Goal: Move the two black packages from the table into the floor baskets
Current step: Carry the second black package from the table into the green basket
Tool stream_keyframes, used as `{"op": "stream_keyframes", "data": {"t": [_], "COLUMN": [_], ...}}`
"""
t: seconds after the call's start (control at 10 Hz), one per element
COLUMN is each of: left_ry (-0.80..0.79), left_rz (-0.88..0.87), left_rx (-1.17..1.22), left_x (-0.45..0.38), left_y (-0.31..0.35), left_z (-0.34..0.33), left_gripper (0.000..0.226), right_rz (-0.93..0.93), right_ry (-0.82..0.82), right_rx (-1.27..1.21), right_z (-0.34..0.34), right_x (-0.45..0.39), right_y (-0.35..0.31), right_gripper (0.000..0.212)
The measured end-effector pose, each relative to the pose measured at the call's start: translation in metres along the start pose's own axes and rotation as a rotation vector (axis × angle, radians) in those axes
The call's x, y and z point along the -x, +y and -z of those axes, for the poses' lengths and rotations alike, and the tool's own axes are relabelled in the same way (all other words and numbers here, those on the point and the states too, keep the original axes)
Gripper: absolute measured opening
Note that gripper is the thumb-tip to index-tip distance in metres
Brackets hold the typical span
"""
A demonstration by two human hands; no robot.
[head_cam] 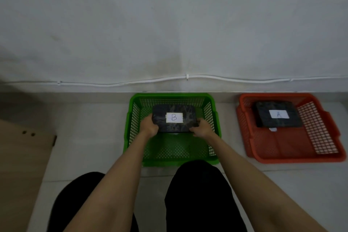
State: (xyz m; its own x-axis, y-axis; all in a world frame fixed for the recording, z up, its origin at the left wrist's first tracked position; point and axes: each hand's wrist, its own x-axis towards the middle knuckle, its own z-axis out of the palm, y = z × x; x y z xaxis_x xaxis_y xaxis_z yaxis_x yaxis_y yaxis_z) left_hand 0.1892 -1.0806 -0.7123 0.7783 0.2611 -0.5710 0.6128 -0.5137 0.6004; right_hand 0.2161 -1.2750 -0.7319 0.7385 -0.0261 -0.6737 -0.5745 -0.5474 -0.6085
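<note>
A black package with a white label marked B (pixel 174 111) is inside the green floor basket (pixel 171 161), toward its far side. My left hand (pixel 149 125) grips its left end and my right hand (pixel 202 128) grips its right end. Whether it rests on the basket floor I cannot tell. A second black package labelled A (pixel 277 114) lies in the orange basket (pixel 293 158) to the right, with no hand near it.
A wooden table corner (pixel 24 149) juts in at the left. The white wall with a thin cable (pixel 186 77) runs right behind both baskets. My dark-trousered legs (pixel 197 194) stand just in front of the green basket. Pale floor tiles lie between the baskets.
</note>
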Motion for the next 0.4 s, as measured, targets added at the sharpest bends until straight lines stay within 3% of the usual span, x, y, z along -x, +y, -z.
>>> {"op": "stream_keyframes", "data": {"t": [0.2,0.3,0.4], "left_ry": [-0.023,-0.117,-0.116], "left_rz": [-0.026,-0.063,-0.104], "left_rx": [0.005,-0.082,-0.172], "left_x": [-0.018,-0.015,-0.012], "left_y": [-0.008,-0.006,0.001], "left_z": [-0.008,-0.004,0.007], "left_gripper": [0.058,0.066,0.075], "right_rz": [0.063,0.090,0.142], "right_ry": [-0.040,-0.064,-0.048], "right_rx": [-0.129,-0.214,-0.139], "right_z": [-0.007,-0.004,-0.002], "right_x": [0.001,0.012,0.021], "right_y": [0.008,-0.002,-0.004], "right_gripper": [0.058,0.065,0.064]}}
